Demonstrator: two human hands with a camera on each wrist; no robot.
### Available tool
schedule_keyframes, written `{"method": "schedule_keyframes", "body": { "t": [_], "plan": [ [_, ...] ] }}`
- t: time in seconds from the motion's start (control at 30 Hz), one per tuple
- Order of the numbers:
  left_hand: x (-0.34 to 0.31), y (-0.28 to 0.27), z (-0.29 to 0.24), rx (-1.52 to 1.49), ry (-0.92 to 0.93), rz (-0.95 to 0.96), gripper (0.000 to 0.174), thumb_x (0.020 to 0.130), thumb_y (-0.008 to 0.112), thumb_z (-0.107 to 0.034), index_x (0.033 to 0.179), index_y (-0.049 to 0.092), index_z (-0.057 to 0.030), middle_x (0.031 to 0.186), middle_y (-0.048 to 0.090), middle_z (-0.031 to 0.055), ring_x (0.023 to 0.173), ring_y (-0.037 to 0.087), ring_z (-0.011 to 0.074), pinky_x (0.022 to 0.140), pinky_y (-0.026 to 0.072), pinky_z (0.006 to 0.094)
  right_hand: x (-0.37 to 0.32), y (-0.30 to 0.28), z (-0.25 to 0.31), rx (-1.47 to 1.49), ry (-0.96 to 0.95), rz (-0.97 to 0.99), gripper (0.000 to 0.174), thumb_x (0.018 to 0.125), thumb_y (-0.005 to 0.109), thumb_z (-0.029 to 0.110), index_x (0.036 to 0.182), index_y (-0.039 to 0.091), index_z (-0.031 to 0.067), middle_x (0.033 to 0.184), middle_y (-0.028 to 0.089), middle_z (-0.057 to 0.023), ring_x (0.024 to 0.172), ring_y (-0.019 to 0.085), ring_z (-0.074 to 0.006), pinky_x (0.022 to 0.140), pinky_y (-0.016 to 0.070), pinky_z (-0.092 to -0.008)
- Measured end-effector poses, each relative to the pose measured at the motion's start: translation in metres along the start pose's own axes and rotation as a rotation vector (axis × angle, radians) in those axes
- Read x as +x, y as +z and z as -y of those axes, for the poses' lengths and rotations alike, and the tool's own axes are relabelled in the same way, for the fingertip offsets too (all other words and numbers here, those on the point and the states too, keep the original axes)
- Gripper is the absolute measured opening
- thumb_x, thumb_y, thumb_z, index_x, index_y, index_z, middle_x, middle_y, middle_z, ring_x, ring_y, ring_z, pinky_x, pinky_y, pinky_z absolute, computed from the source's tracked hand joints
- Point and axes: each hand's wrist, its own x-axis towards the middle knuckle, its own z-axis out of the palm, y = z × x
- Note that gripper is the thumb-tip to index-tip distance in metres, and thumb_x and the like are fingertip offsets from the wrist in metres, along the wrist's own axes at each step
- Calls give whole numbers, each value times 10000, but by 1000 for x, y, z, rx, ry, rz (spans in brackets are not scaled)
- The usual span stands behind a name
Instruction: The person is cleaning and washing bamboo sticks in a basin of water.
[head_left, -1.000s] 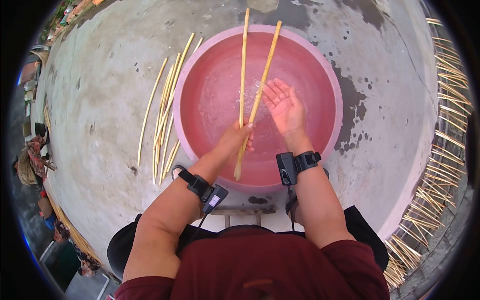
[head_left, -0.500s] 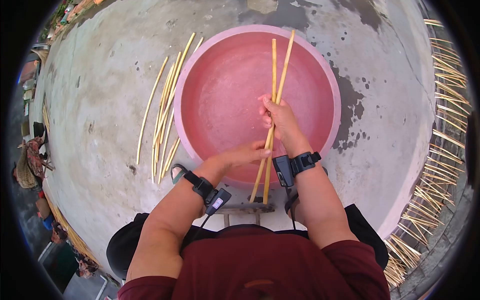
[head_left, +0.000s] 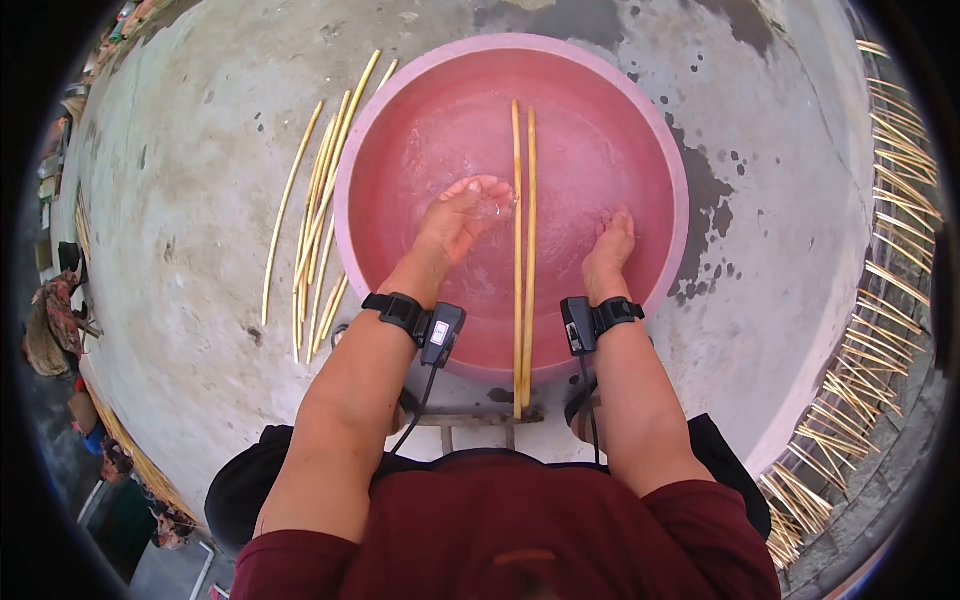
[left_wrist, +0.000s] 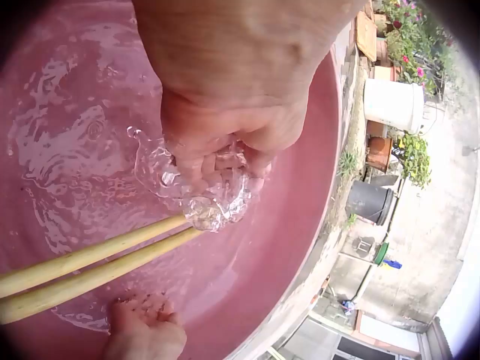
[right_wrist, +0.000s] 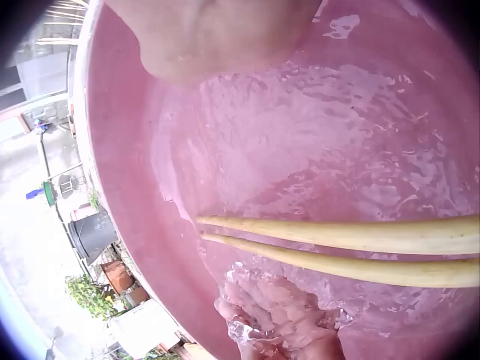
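Observation:
Two peeled pale sticks (head_left: 530,250) lie nearly parallel across the pink round tub (head_left: 360,130), which holds water; their lower ends cross its near rim. Left of them, my left hand (head_left: 462,215) is cupped palm up with loosely bent fingers, and water splashes over it beside the sticks. In the left wrist view that hand (left_wrist: 225,142) has clear water around its fingers. On the other side, my right hand (head_left: 610,245) dips into the water, apart from the sticks and holding nothing visible. The right wrist view shows the sticks (right_wrist: 360,251) between the hands.
Several more sticks (head_left: 320,210) lie on the concrete left of the tub. Many short sticks (head_left: 900,210) line the far right edge. A low stool or bar (head_left: 470,420) stands at the near side. Buckets (left_wrist: 390,105) and potted plants are beyond the tub.
Both hands have let go of the two sticks, which now rest nearly parallel on the tub. My left hand has moved forward to their left, my right hand outward to the right.

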Motion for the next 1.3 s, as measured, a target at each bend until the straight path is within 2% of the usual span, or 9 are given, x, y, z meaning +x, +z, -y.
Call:
{"method": "schedule_keyframes", "body": {
  "t": [0.07,0.17,0.27,0.37,0.47,0.6,0.9,1.13,1.3],
  "plan": [
    [7,0,4,113,121,-39,197,974,437,-152,1092,550,-40,1037,622,119,948,618,255,806,512,364,7,5,-8,-58,22,30,402,969,453,264,1244,497,-27,1243,527,-156,1164,480,-252,969,377,-361],
    [25,-18,3,114,119,-401,206,977,427,-146,1111,544,-42,1029,624,118,948,618,244,791,510,353,-12,27,27,171,561,537,377,968,456,244,1233,512,-18,1230,534,-160,1134,503,-240,961,388,-363],
    [24,-35,-11,119,256,-480,213,976,426,-147,1124,534,-39,1081,603,130,977,602,258,827,502,376,-11,28,44,201,312,604,398,966,429,235,1292,464,11,1273,515,-164,1155,503,-265,1018,365,-366],
    [33,-55,-18,-65,296,-567,185,975,435,-201,1039,547,-69,1043,598,90,853,594,202,770,484,337,7,15,52,52,-26,275,413,971,424,242,1305,443,0,1306,485,-183,1177,489,-275,1021,364,-387],
    [37,-42,0,-87,66,-531,248,981,429,-261,1083,550,-70,1043,592,102,853,586,210,748,491,354,18,9,20,111,158,140,426,976,424,246,1322,417,-3,1324,467,-187,1199,473,-280,1026,358,-411],
    [13,14,23,229,-343,-79,278,975,444,-263,1144,515,-54,1024,618,113,931,619,257,764,523,392,-27,42,11,42,546,530,374,979,426,242,1262,465,0,1228,542,-173,1120,522,-248,923,430,-375],
    [-102,128,-47,571,45,362,175,930,536,-154,1082,566,-74,978,639,45,881,624,162,793,511,321,-114,70,196,-199,-63,936,280,967,472,231,1097,576,5,907,632,-86,706,593,-100,566,464,-214],
    [-200,188,-110,830,473,499,221,884,577,-56,1098,613,-17,1010,646,25,937,608,124,895,472,298,-207,48,312,-176,-502,1063,249,922,541,180,1026,612,-35,872,640,-91,718,616,-124,612,492,-250],
    [-253,188,-120,949,579,465,186,856,604,-37,1036,653,-38,930,653,21,856,598,105,792,483,277,-241,31,351,-422,-672,1050,225,854,618,162,983,648,-19,850,648,-69,727,592,-107,644,483,-245]
  ]
}}
